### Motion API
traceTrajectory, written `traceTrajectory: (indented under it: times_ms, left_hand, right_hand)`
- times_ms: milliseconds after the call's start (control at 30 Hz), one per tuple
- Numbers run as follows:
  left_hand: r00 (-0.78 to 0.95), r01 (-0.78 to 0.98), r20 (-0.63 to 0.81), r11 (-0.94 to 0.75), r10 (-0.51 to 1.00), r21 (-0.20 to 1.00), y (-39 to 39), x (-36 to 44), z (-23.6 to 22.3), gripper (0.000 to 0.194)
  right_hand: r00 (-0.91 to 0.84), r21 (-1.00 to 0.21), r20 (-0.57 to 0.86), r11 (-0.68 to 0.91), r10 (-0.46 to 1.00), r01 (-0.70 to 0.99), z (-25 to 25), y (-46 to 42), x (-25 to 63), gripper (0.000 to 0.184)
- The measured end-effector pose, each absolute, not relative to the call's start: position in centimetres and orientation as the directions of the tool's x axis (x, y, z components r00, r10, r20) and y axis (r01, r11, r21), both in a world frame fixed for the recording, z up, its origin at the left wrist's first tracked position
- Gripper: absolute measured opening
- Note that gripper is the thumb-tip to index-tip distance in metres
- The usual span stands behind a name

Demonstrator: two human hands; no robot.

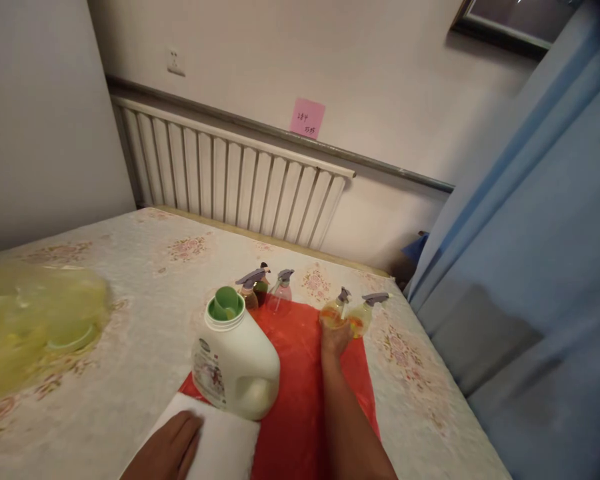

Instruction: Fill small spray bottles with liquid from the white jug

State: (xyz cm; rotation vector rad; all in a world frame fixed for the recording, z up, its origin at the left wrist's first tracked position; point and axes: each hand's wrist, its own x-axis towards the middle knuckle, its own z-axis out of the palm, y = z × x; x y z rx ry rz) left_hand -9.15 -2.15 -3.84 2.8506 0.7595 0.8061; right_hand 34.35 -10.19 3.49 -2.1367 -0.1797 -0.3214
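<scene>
My right hand (pixel 336 339) reaches across the red plastic sheet (pixel 300 373), its fingers closed around a clear spray bottle (pixel 334 312) with a grey trigger head and orange-yellow contents. Just right of it stands a similar spray bottle (pixel 363 317). Low on the left, my left hand (pixel 167 443) lies on a folded white cloth (pixel 225 443), fingers together and not visibly gripping. Beside that cloth stands a large white jug (pixel 240 367) with a green cup-like insert (pixel 226 303) in its mouth. Behind the jug are a pinkish spray bottle (pixel 280 297) and a brownish spray bottle (pixel 249 293).
A dark green bottle (pixel 261 287) stands among the rear bottles. Yellowish translucent plastic (pixel 35 320) lies at the left on the flowered tablecloth (pixel 130 267). A white radiator (pixel 230 173) runs along the wall. A blue curtain (pixel 530 233) hangs at the right.
</scene>
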Motion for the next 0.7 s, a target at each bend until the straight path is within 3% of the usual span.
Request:
traceTrajectory:
  times_ms: [167, 367, 533, 700]
  left_hand:
    - [0.747, 0.449, 0.456, -0.873, 0.484, 0.190, -2.2, -9.3, -4.2, 0.030]
    - [0.731, 0.450, 0.489, -0.875, 0.477, 0.182, -2.5, -9.2, -3.8, 0.030]
    - [0.726, 0.415, 0.536, -0.896, 0.431, 0.158, -2.7, -9.1, -2.6, 0.030]
    - [0.720, 0.410, 0.548, -0.898, 0.426, 0.160, -2.8, -8.9, -1.9, 0.027]
  right_hand:
    - [0.958, -0.769, 0.267, -0.621, -0.103, 0.147, 3.9, -9.2, 34.3, 0.077]
    - [0.946, -0.748, 0.306, -0.641, -0.104, 0.171, 4.2, -7.9, 34.3, 0.084]
    - [0.930, -0.751, 0.335, -0.639, -0.152, 0.167, 4.6, -7.2, 34.3, 0.072]
    - [0.904, -0.734, 0.415, -0.626, -0.107, 0.263, 5.7, -8.0, 33.6, 0.068]
